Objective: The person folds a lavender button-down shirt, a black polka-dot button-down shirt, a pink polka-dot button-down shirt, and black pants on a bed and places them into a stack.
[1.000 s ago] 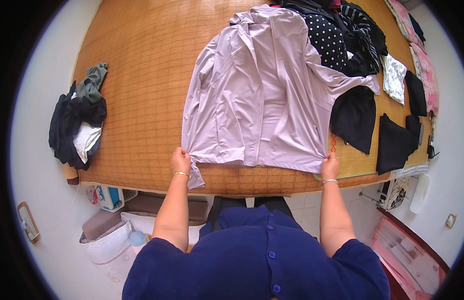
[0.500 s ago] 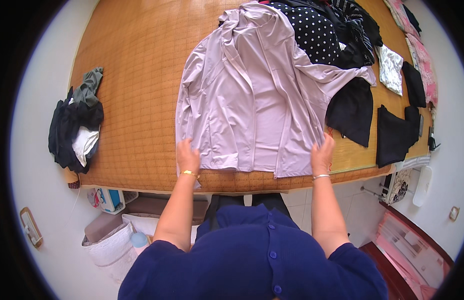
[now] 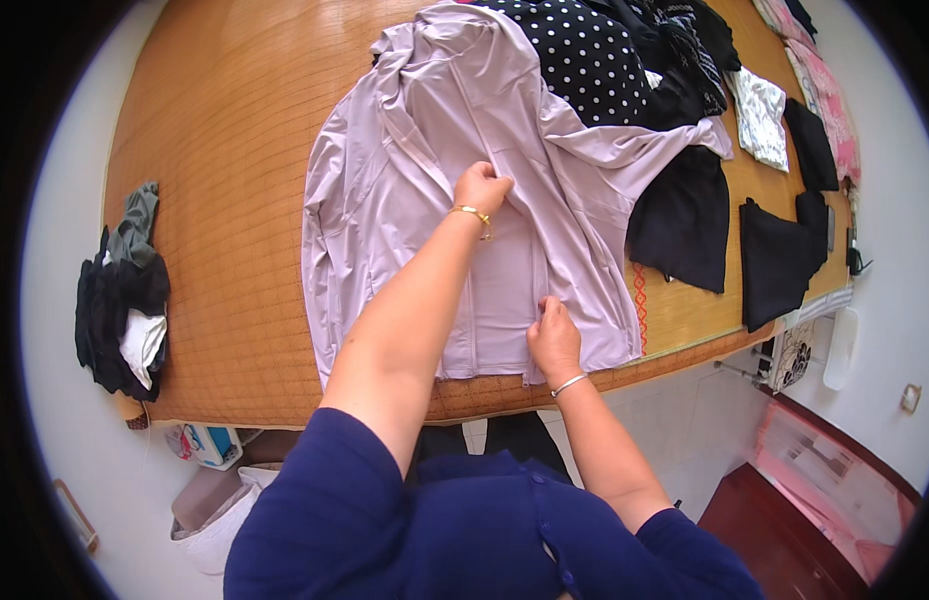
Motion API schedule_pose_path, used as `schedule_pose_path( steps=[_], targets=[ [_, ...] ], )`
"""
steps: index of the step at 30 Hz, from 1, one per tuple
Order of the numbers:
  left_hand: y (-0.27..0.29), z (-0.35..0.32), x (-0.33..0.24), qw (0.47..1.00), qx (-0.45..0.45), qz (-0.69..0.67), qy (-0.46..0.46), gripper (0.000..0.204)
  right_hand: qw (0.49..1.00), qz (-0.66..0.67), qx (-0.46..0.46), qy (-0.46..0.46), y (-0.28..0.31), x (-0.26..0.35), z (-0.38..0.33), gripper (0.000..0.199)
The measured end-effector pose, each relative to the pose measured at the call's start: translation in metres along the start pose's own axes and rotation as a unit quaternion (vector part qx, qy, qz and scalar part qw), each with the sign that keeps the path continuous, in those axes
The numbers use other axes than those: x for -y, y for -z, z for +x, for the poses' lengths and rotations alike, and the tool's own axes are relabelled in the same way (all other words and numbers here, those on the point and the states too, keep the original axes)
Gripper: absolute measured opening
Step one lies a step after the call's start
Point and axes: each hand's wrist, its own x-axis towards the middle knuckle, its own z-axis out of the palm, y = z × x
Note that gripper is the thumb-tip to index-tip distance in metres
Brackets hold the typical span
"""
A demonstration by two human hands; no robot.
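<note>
The jacket [image 3: 505, 290] is smooth, satiny cloth; the mat [image 3: 225, 220] looks woven.

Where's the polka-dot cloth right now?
In the head view, the polka-dot cloth lies right of top centre, beside the lilac jacket and just beyond its outstretched sleeve.

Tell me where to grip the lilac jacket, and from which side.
The lilac jacket is probably best pinched at two points along the right-hand zip edge, from the near side: it lies spread open, hem toward the person, with that long edge exposed. The left hand is farther up it, the right hand nearer the hem.
</note>
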Motion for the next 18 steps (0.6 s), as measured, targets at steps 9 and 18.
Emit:
schedule_pose_path(
  steps=[9, 18],
  targets=[
    [0.055, -0.006, -0.008, 0.953, -0.151, 0.243, -0.103, 0.032, 0.979, 0.121, 0.109, 0.124, 0.004, 0.052, -0.009, 0.027],
    [0.006, 0.006, -0.084, 0.892, -0.073, 0.28, -0.348, 0.029, 0.817, 0.519, -0.143, -0.208, 0.139, -0.084, 0.172, 0.015]
  ],
)
